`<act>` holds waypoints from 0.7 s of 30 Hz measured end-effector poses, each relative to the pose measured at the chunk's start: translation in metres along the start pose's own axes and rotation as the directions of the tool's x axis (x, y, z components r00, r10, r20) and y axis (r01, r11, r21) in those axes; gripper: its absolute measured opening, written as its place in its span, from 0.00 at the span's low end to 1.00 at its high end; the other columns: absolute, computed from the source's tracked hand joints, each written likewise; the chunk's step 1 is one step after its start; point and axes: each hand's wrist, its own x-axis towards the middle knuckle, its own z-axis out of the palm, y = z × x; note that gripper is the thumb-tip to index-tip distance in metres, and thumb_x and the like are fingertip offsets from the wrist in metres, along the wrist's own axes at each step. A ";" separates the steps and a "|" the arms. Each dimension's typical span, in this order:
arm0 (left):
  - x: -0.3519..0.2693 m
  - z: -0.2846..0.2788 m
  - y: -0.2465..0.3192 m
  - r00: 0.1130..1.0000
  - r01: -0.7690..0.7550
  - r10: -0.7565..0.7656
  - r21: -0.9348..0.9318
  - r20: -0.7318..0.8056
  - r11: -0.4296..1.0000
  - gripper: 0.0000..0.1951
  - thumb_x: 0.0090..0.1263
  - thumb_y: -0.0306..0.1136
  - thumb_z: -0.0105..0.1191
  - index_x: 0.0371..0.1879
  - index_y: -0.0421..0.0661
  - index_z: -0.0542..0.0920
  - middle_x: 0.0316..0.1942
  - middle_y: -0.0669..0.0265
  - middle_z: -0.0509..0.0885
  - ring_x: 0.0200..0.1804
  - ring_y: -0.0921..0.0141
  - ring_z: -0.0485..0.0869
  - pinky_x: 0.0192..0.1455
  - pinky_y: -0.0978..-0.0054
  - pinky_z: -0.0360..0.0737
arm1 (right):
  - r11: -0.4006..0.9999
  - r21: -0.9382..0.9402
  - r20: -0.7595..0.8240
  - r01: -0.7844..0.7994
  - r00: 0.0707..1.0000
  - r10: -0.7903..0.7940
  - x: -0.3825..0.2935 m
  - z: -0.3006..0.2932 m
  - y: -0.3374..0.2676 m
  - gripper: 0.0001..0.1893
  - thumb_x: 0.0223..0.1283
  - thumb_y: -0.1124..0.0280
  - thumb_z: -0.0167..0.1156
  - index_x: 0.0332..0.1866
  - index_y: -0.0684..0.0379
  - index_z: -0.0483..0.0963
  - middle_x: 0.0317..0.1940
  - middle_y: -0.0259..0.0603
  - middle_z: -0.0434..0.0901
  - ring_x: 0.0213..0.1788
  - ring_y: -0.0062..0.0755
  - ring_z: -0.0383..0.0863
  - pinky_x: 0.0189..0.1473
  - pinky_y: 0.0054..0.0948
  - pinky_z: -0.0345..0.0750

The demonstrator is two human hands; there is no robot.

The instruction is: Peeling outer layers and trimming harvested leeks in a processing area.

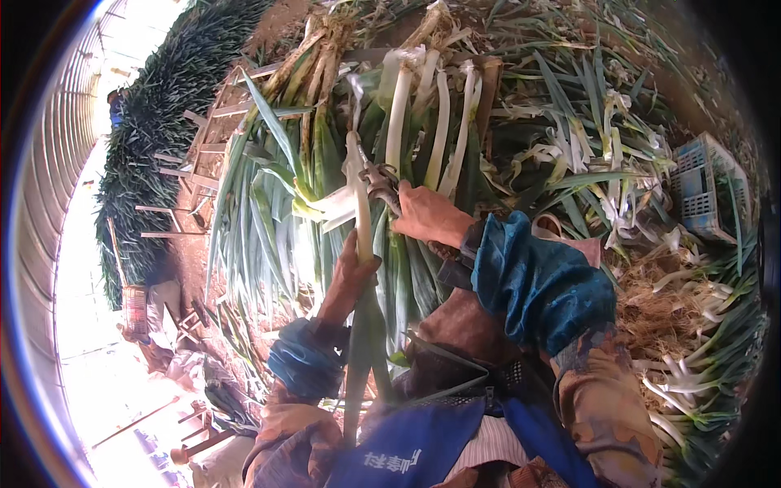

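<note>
My left hand (351, 274) grips a large leek (362, 213) around its lower white shank, with its green leaves hanging down towards my lap. At the right of that shank, my right hand (427, 213) is closed on a metal hand tool (381, 183), perhaps an air blow gun; its tip lies near the leek's upper end. A pale outer leaf (329, 204) sticks out to the left of the shank. Behind both hands, several leeks (399, 116) lie side by side on a wooden rack (491, 91), root ends away from me and leaves hanging down.
Leek trimmings (586, 140) cover the ground at the right, by a blue plastic crate (701, 183). Trimmed leeks (689, 390) and a heap of roots (659, 305) lie at the lower right. Wooden frames (201, 146) and a long leek pile (165, 110) are at the left, with a person (115, 107) beyond.
</note>
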 end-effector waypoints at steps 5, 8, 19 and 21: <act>0.009 -0.009 0.016 0.995 0.080 -0.075 0.077 -0.071 0.994 0.38 0.56 0.32 0.55 0.65 0.36 0.52 0.25 0.63 0.77 0.24 0.72 0.74 0.26 0.74 0.72 | 0.999 0.036 0.008 -0.037 0.999 0.037 -0.002 -0.003 -0.003 0.25 0.45 0.66 0.59 0.42 0.77 0.61 0.29 0.66 0.76 0.35 0.59 0.79 0.37 0.43 0.76; 0.052 -0.027 0.061 0.954 -0.248 0.267 0.144 -0.138 0.958 0.34 0.54 0.27 0.55 0.62 0.36 0.58 0.25 0.59 0.78 0.24 0.71 0.77 0.26 0.74 0.74 | 0.994 0.106 -0.083 -0.033 0.996 0.042 -0.013 -0.012 -0.002 0.25 0.44 0.66 0.59 0.43 0.74 0.61 0.28 0.66 0.75 0.35 0.59 0.78 0.38 0.44 0.75; 0.199 0.028 0.067 0.902 -0.424 0.373 0.596 0.216 0.682 0.33 0.53 0.32 0.56 0.56 0.37 0.56 0.28 0.43 0.77 0.33 0.49 0.78 0.34 0.56 0.73 | 0.950 0.152 -0.252 -0.273 0.919 0.304 -0.044 -0.056 0.041 0.24 0.43 0.65 0.58 0.42 0.72 0.62 0.29 0.65 0.76 0.35 0.63 0.76 0.40 0.46 0.74; 0.170 0.037 0.038 0.924 -0.380 0.331 0.543 0.190 0.749 0.35 0.52 0.31 0.55 0.58 0.36 0.54 0.28 0.41 0.76 0.33 0.46 0.78 0.34 0.55 0.72 | 0.951 0.148 -0.199 -0.271 0.934 0.297 -0.039 -0.050 0.043 0.24 0.44 0.65 0.58 0.42 0.73 0.62 0.29 0.65 0.76 0.36 0.63 0.76 0.40 0.45 0.74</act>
